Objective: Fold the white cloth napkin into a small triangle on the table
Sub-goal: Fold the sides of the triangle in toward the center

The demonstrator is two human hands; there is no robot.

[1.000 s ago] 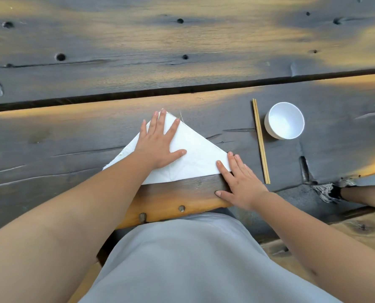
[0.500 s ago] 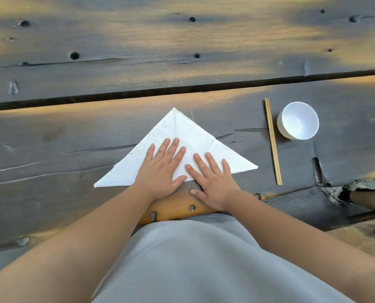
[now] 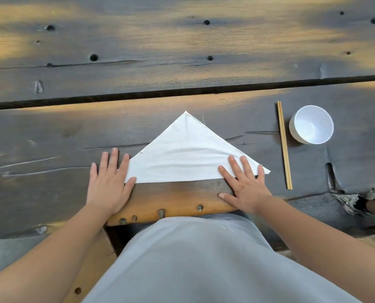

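The white cloth napkin [image 3: 186, 154] lies flat as a triangle on the dark wooden table [image 3: 50, 138], its apex pointing away from me and its long edge toward me. My left hand [image 3: 110, 182] rests flat, fingers spread, over the napkin's left corner, which it hides. My right hand [image 3: 243, 182] presses flat on the right corner, fingers spread, the tip of the cloth showing past them. Neither hand grips the cloth.
A pair of wooden chopsticks [image 3: 284, 145] lies to the right of the napkin, with a white bowl [image 3: 311, 124] beyond them. A gap between planks [image 3: 182, 91] runs across the table. A shoe [image 3: 355, 201] shows at lower right.
Both hands slid apart from the middle of the napkin's near edge out to its left and right corners, smoothing it flat.
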